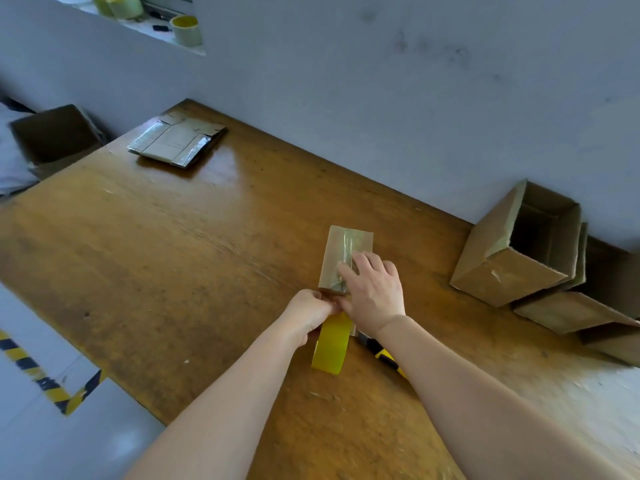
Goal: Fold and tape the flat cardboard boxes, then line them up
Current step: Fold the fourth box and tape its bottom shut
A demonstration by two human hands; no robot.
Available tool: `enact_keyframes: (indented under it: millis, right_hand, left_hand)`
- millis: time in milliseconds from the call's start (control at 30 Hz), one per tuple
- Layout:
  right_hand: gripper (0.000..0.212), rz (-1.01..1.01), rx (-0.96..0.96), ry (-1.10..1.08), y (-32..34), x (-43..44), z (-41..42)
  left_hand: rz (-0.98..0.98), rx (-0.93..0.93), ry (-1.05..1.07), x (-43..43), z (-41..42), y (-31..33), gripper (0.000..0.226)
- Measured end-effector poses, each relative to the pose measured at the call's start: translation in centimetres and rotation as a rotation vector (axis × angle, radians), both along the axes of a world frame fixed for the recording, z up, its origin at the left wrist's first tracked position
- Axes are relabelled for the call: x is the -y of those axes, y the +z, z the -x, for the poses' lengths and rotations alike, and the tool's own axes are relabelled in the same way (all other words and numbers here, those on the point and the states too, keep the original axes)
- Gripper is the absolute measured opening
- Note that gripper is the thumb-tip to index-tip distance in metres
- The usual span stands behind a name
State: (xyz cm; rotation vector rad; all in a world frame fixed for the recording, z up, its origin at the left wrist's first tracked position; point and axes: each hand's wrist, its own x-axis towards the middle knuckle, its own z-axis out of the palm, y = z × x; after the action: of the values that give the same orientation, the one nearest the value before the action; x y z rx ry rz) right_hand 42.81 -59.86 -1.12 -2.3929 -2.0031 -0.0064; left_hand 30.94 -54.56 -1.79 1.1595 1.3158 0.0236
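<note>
Small brown cardboard box (348, 252), folded up, stands mid-table on the worn wooden tabletop (173, 258), a strip of clear tape (347, 247) running down the middle seam of its top face. Your right hand (372, 292) lies flat and open on that face, fingers spread, pressing the strip down at the near end. Your left hand (313, 311) is closed around the yellow roll of packing tape (330, 344) just at the box's near edge; the strip looks uncut between roll and box, though the join is hidden under your hands.

Risks from here, as judged:
- Pull on the roll before the right hand has the end pinned and the strip may lift, leaving a wrinkle or bubble along the seam.
- Roll held off-line: tape runs askew and misses one flap.
- The box is light (nothing inside to weigh it); a sideways tug could slide or tip it.
- The yellow-handled utility knife (384, 356) lies just under your right forearm. Reaching blind for it is a cut hazard; blade state cannot be told.

Farther out: finished open boxes (519, 265) lie bunched against the grey wall at right, not neatly in line. The stack of flat cardboard blanks (176, 142) waits at the far corner.
</note>
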Motion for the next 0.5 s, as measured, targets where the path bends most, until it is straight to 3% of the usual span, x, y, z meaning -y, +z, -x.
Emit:
enact_keyframes:
  millis: [133,333,500]
  right_hand:
    - [0.046,0.029,0.010,-0.017,-0.2,-0.2,0.0]
    - [0.050,0.057,-0.109,-0.061,-0.2,-0.2,0.1]
    - [0.055,0.065,-0.169,-0.058,-0.2,0.4,-0.3]
  left_hand:
    - [-0.023,-0.033,-0.178,0.2,-0.4,0.2,0.021]
    - [-0.379,-0.174,-0.486,1.6,-0.6,0.9,0.008]
    - [-0.836,-0.324,-0.759,2.2,1.0,0.4,0.031]
